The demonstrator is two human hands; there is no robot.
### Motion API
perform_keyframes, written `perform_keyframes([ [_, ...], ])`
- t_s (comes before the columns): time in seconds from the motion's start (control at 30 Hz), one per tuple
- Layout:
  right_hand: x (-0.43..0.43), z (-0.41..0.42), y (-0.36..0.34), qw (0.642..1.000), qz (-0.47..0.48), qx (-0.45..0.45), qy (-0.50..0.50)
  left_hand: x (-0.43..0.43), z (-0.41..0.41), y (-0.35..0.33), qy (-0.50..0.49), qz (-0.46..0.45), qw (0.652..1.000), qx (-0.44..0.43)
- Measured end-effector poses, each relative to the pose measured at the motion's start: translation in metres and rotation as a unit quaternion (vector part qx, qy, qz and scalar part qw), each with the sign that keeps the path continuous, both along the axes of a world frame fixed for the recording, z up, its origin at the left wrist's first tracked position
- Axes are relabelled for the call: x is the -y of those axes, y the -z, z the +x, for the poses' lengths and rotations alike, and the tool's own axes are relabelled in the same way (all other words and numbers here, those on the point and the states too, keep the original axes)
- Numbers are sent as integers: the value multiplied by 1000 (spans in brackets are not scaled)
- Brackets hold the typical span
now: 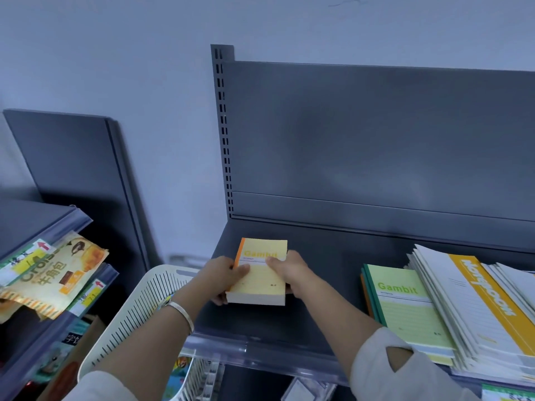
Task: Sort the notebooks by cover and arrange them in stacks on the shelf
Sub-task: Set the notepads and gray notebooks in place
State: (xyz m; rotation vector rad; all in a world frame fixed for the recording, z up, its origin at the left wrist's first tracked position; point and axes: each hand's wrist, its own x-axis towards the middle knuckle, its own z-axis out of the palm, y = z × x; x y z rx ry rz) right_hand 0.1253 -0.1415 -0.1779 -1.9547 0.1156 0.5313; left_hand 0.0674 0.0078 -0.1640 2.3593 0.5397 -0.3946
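Both of your hands grip one thick stack of pale yellow Gambit notebooks (260, 282), orange-spined, at the left part of the grey shelf (324, 256), apart from the green stack (405, 305). Your left hand (224, 274) and right hand (291, 270) clasp its sides, thumbs pressed on the cover.

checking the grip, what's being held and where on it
The yellow Gambit notebooks: left hand grips their orange spine edge, right hand the opposite edge, thumbs on the cover.
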Motion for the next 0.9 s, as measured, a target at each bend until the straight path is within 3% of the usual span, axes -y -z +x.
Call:
perform_keyframes([
  [0.07, -2, 1, -1, 1000, -18, 4, -8, -7, 2, 2, 58, 171, 983, 27],
  [0.1, -2, 2, -2, 1000, -27, 3, -10, -9, 3, 5, 63, 206, 975, 45],
  [0.3, -16, 2, 0, 998, -61, 6, -6, -7, 7, 17, -4, 40, 994, 104],
  [0.5, -24, 3, -3, 991, -126, 25, -38, -9, 6, 17, -40, 14, 993, 113],
  [0.57, -22, 3, -5, 971, -219, 60, -72, -9, 6, 18, -40, 14, 993, 114],
  [0.63, -20, 4, -7, 929, -330, 118, -121, -8, 7, 19, -38, 14, 993, 112],
  [0.73, -15, 2, -14, 879, -415, 184, -147, -6, 8, 20, -35, 21, 993, 111],
  [0.8, -12, -1, -17, 877, -405, 220, -138, -6, 9, 21, -36, 25, 993, 113],
  [0.9, -11, -5, -17, 917, -325, 198, -121, -7, 9, 21, -37, 30, 992, 114],
])
